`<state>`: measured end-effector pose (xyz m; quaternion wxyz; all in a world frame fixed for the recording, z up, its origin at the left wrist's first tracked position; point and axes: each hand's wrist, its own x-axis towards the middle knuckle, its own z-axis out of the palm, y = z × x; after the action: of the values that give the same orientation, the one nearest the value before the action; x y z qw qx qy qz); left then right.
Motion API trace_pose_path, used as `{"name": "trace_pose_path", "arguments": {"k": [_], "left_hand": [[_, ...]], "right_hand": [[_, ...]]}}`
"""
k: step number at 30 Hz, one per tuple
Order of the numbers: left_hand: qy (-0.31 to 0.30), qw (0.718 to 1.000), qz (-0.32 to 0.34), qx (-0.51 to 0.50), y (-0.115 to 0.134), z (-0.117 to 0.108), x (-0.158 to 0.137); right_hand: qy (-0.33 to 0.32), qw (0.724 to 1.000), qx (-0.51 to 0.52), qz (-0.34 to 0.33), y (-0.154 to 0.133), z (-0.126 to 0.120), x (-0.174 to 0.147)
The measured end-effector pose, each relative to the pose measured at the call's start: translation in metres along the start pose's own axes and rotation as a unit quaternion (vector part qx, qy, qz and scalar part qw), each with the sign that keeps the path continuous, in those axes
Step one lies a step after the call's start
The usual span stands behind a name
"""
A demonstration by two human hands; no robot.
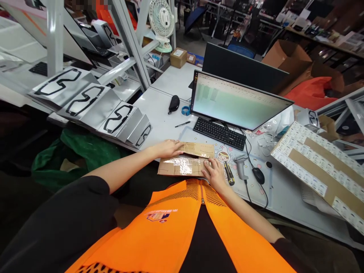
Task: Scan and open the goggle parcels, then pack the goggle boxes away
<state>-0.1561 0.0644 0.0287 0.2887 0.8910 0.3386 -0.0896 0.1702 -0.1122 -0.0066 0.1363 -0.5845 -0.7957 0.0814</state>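
A brown cardboard box (167,167) with glossy clear tape across it sits at the desk's front edge, close to my body. Its far flap (199,148) is folded up from the rest. My left hand (167,148) is closed on the left end of this flap, fingertips and thumb pressed to the cardboard. At the right end, my right hand (215,173) grips the box with bent fingers over its top. Just right of that hand lies a yellow and black utility knife (229,173), and beyond it a grey barcode scanner (241,167).
A keyboard (218,132) and lit monitor (239,100) stand ahead, with a mouse (258,175) to the right. Several silver boxes (93,100) line the left side. A large label-covered carton (321,170) juts in at right. A pen (182,124) and blue tape roll (185,110) lie behind.
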Motion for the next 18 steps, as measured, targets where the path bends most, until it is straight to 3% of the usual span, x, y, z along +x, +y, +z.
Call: {"name": "trace_pose_path", "arguments": {"k": [4,10,14,18], "left_hand": [[-0.060,0.995,0.000,-0.077,-0.009,-0.033,0.013],[-0.055,0.995,-0.018,-0.077,-0.020,-0.065,0.034],[0.002,0.992,-0.110,-0.069,-0.034,-0.057,0.035],[0.021,0.981,-0.171,-0.084,-0.048,-0.024,0.032]], "right_hand": [[-0.024,0.999,-0.023,-0.007,-0.004,-0.009,0.009],[-0.108,0.994,-0.027,-0.020,-0.010,-0.031,0.034],[-0.143,0.989,-0.029,-0.019,-0.016,-0.038,0.026],[-0.132,0.991,-0.030,-0.015,-0.026,-0.047,0.024]]}}
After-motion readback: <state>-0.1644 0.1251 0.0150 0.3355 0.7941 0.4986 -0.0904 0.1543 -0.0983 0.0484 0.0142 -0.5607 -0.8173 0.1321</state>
